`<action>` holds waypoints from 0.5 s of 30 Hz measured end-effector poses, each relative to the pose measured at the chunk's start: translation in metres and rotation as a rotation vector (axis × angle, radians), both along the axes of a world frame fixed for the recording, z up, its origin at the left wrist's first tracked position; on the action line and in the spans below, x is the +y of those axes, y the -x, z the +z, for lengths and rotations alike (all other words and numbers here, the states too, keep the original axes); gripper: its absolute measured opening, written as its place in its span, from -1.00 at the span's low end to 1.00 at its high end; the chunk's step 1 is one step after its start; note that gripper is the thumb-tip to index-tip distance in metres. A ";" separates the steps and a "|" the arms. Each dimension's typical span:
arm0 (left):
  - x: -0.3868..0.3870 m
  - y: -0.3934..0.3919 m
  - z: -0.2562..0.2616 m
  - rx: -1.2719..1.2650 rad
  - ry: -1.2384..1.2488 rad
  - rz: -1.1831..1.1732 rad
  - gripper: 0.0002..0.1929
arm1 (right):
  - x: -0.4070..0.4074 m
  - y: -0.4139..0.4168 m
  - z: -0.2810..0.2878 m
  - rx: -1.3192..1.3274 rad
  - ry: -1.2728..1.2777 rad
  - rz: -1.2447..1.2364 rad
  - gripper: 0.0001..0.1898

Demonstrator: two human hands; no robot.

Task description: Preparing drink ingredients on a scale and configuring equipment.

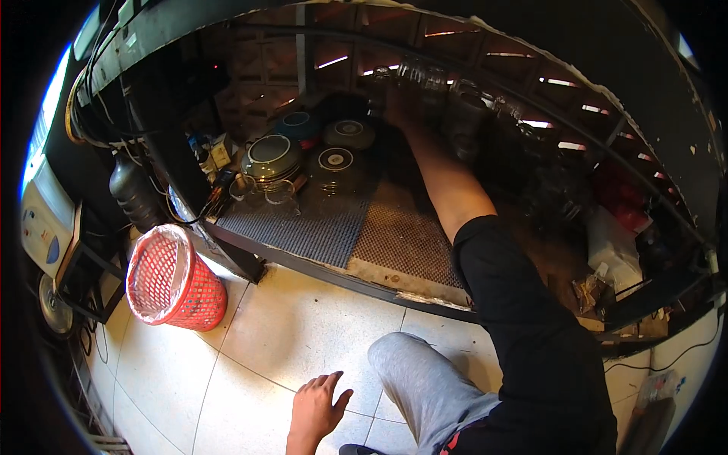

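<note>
My right hand [398, 105] reaches deep onto a dark shelf, close to several upturned drinking glasses [418, 74]; shadow hides its fingers, so whether it grips anything does not show. Over the tiled floor my left hand [319, 405] is empty, its fingers slightly apart. Left of my right arm stand a stack of upturned green bowls [271, 153], more upturned dishes [335, 159] and a blue bowl [297, 122]. Two clear glass cups [281, 196] sit near the shelf's front. A grey textured mat [307, 227] and a brown one [404, 242] cover the shelf.
A red perforated plastic basket [205, 296] with a clear liner stands on the floor at left. Cables hang by a dark post [165, 142], near a large dark bottle [133, 190]. The shelf's front edge [318, 267] is chipped. Plastic bags [614, 250] lie at right.
</note>
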State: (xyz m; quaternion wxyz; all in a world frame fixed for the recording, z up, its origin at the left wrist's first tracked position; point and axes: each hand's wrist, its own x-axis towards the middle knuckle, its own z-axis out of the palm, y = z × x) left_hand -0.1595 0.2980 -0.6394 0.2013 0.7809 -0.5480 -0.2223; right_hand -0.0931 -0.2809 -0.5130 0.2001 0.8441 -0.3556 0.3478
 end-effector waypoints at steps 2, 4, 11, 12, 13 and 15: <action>-0.011 -0.005 -0.003 0.012 0.004 -0.037 -0.58 | 0.006 0.002 0.006 0.031 -0.029 0.043 -0.53; -0.011 -0.003 -0.006 0.054 0.031 0.024 -0.59 | 0.011 -0.001 0.004 0.063 0.018 0.083 -0.65; -0.040 -0.009 0.008 0.138 0.161 0.101 -0.74 | 0.082 0.048 0.011 -0.026 0.102 0.154 -0.58; -0.046 -0.011 0.008 0.170 0.195 0.124 -0.77 | 0.096 0.058 0.013 -0.023 0.097 0.157 -0.58; -0.050 -0.012 0.011 0.203 0.233 0.144 -0.79 | 0.109 0.072 0.016 -0.158 0.175 0.236 -0.56; -0.065 -0.014 0.018 0.231 0.288 0.136 -0.80 | 0.140 0.101 0.030 -0.295 0.276 0.291 -0.54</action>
